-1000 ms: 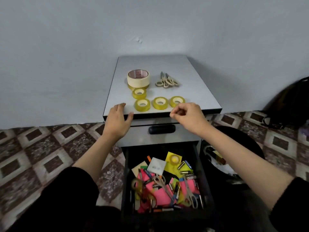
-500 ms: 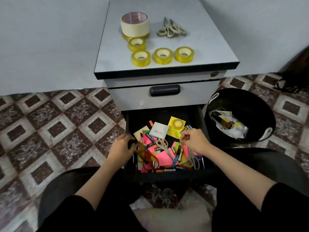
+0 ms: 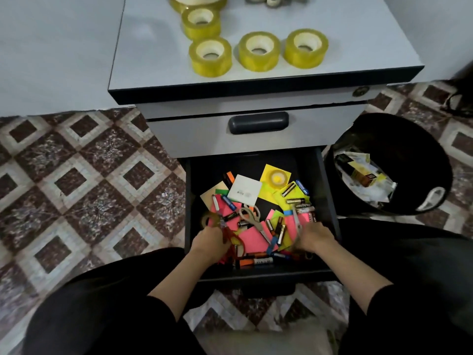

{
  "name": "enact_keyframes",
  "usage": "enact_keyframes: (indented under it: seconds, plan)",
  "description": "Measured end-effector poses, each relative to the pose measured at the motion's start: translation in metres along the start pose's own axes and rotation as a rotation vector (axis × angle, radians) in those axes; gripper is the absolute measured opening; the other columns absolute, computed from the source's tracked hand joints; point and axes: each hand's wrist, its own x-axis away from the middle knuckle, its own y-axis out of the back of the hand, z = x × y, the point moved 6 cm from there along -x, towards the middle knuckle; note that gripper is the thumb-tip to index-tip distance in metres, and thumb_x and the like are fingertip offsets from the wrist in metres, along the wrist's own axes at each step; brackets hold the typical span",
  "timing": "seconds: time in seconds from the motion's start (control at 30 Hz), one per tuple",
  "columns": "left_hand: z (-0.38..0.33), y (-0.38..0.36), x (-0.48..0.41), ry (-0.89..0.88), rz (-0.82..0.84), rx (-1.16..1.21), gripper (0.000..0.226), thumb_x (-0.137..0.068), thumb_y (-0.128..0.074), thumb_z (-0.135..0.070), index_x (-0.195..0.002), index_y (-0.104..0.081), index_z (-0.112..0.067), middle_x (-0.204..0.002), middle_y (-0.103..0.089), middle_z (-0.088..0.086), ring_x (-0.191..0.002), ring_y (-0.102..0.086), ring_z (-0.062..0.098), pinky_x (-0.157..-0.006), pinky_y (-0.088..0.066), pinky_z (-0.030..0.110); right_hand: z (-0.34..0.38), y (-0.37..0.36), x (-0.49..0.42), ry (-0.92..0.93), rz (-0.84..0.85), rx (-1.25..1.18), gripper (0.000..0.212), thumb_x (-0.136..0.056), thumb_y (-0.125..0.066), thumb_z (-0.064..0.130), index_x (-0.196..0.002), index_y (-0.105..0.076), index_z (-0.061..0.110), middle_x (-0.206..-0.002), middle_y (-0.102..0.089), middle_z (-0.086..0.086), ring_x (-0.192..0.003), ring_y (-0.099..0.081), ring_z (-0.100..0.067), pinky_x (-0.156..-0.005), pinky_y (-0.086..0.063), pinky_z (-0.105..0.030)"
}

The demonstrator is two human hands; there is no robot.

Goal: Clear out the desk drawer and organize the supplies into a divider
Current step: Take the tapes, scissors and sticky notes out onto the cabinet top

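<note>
The bottom drawer (image 3: 330,201) is pulled open and crammed with supplies: pink sticky notes (image 3: 252,238), yellow notes, a white card (image 3: 244,193), a small tape roll (image 3: 276,178), loose batteries (image 3: 298,201), markers (image 3: 256,261) and beige-handled scissors (image 3: 252,219). Both hands are inside its front part. My left hand (image 3: 210,243) curls around the red-handled scissors (image 3: 231,235) at the front left. At the front right, my right hand (image 3: 316,238) grips a second pair of scissors whose grey blades (image 3: 297,221) stick up past the fingers. No divider is in view.
Several yellow tape rolls (image 3: 259,51) stand on the grey cabinet top (image 3: 153,60), with more scissors at its far edge. The upper drawer with a dark handle (image 3: 258,123) is closed. A black bin (image 3: 389,165) with rubbish stands right of the drawer. Patterned floor tiles lie all around.
Both hands came down from the cabinet top into the drawer and moved toward its front, closing on scissors at left and right. The view tilted down and closer.
</note>
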Motion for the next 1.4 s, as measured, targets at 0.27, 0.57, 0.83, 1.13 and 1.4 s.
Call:
enact_keyframes:
  seconds: [0.27,0.57,0.83,1.13,1.4]
  plan:
    - [-0.029,0.009,-0.014,-0.098,-0.254,-0.011,0.034,-0.094,-0.049,-0.028,-0.121,-0.050,-0.007,-0.119,-0.053,0.010,-0.106,-0.055,0.025,-0.078,-0.048,0.034,0.009,-0.008,0.000,0.020,-0.108,-0.138,0.047,-0.086,-0.063,0.016,-0.128,-0.047,0.004,-0.120,-0.058,-0.012,-0.111,-0.058,-0.028,-0.085,-0.050,-0.032]
    - [-0.074,0.014,-0.044,-0.341,-0.173,-0.340,0.044,-0.087,-0.048,0.004,-0.129,-0.048,-0.010,-0.129,-0.046,0.007,-0.122,-0.039,0.027,-0.086,-0.049,0.036,0.003,-0.009,0.003,0.046,-0.056,-0.161,0.077,-0.077,-0.076,0.030,-0.135,-0.034,0.005,-0.128,-0.052,-0.011,-0.119,-0.053,-0.026,-0.088,-0.048,-0.030]
    - [-0.077,0.005,-0.041,-0.393,-0.122,-0.487,0.035,-0.089,-0.058,-0.011,-0.122,-0.054,-0.005,-0.131,-0.040,0.010,-0.125,-0.035,0.025,-0.094,-0.045,0.033,-0.001,-0.004,0.000,0.059,0.014,-0.234,0.077,-0.068,-0.082,0.032,-0.130,-0.043,0.007,-0.125,-0.055,-0.011,-0.114,-0.056,-0.027,-0.087,-0.049,-0.031]
    - [-0.077,0.005,-0.031,-0.374,-0.096,-0.486,0.046,-0.093,-0.053,-0.035,-0.128,-0.038,-0.009,-0.123,-0.050,0.011,-0.111,-0.052,0.026,-0.079,-0.046,0.032,0.001,0.002,0.006,0.067,0.095,-0.277,0.068,-0.069,-0.080,0.042,-0.120,-0.052,0.006,-0.119,-0.059,-0.010,-0.105,-0.061,-0.024,-0.078,-0.051,-0.029]
    - [-0.045,0.039,-0.007,-0.210,-0.127,-0.236,0.052,-0.078,-0.072,-0.027,-0.123,-0.054,-0.009,-0.124,-0.055,0.009,-0.110,-0.056,0.025,-0.090,-0.049,0.033,0.002,0.044,0.042,0.167,0.081,-0.438,0.041,-0.068,-0.078,0.017,-0.100,-0.055,0.008,-0.083,-0.065,-0.007,-0.059,-0.063,-0.018,-0.061,-0.059,-0.034]
